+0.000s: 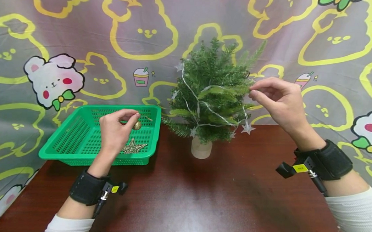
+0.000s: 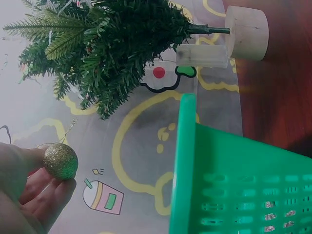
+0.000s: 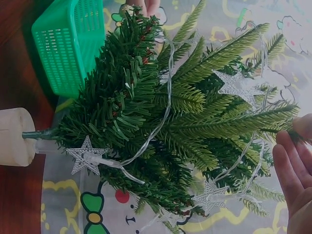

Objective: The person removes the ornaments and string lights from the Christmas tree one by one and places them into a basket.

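A small Christmas tree (image 1: 214,89) stands upright on its pale wooden base (image 1: 202,148). Clear wire with star-shaped lights (image 1: 248,128) winds round its branches. At the tree's right side my right hand (image 1: 279,98) pinches the tip of a branch (image 3: 273,114) between thumb and fingers. My left hand (image 1: 115,129) holds a gold glitter ball ornament (image 2: 61,161) with its fingertips, over the green basket (image 1: 156,132). A thin gold hanging loop (image 2: 72,124) sticks out from the ball. Beneath that hand, a gold glitter star (image 1: 133,147) lies inside the basket.
The basket stands on the dark brown table (image 1: 185,201), left of the tree. A clear plastic case (image 2: 202,55) hangs beside the tree's base in the left wrist view. Behind everything hangs a grey curtain (image 1: 157,68) printed with cartoon figures.
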`<state>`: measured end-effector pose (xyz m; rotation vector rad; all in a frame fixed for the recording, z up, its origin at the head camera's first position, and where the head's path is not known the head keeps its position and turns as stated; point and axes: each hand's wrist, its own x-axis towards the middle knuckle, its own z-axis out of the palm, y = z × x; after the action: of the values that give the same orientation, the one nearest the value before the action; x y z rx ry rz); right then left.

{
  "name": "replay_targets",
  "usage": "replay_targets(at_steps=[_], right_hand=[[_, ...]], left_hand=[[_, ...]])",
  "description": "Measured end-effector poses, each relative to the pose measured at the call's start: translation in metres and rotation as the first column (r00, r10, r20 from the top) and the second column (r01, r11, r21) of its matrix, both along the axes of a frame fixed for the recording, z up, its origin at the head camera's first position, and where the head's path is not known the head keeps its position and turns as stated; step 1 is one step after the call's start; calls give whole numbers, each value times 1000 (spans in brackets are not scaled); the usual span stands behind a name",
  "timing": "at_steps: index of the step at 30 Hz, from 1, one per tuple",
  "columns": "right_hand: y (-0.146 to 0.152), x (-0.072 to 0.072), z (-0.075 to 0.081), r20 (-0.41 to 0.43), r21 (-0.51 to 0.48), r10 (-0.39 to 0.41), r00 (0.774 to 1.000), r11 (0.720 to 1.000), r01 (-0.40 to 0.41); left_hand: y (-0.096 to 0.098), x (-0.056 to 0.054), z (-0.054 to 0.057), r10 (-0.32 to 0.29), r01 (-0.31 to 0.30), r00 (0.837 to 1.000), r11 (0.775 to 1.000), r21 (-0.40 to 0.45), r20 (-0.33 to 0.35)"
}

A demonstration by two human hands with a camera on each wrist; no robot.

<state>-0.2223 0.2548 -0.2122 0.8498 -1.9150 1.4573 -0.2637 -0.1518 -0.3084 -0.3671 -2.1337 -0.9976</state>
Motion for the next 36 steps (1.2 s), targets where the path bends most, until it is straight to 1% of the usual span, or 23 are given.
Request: replay_targets(at_steps=[8,13,18,23,26,31,36], right_hand=[[1,-1,0,2,-4,2,1000,1000,-2],[2,-1,-1,-1,2,-8,1000,1000,8],[3,-2,-2,2,-1,-6,1000,1000,6],[4,-3,-3,0,9,-13,1000,1000,13],[4,-3,-3,-8,27,-33,999,999,33],[4,-3,-3,-13,56,-68,998,996,68],[5,-4,-3,-13,71,-81,997,994,81]], left_hand=[[-4,-9,-8,25,-22,999,997,-77,34],[-6,-11,-12,32,-21,994,994,-111,103],[-9,-14,-16,18,10,983,988,-153,180],[-11,-17,-20,16,28,974,982,-188,227],[-12,-19,-23,25,37,964,973,-226,265],[-13,-21,-26,45,62,938,954,-294,345],[-15,-21,-27,51,95,915,936,-338,400]])
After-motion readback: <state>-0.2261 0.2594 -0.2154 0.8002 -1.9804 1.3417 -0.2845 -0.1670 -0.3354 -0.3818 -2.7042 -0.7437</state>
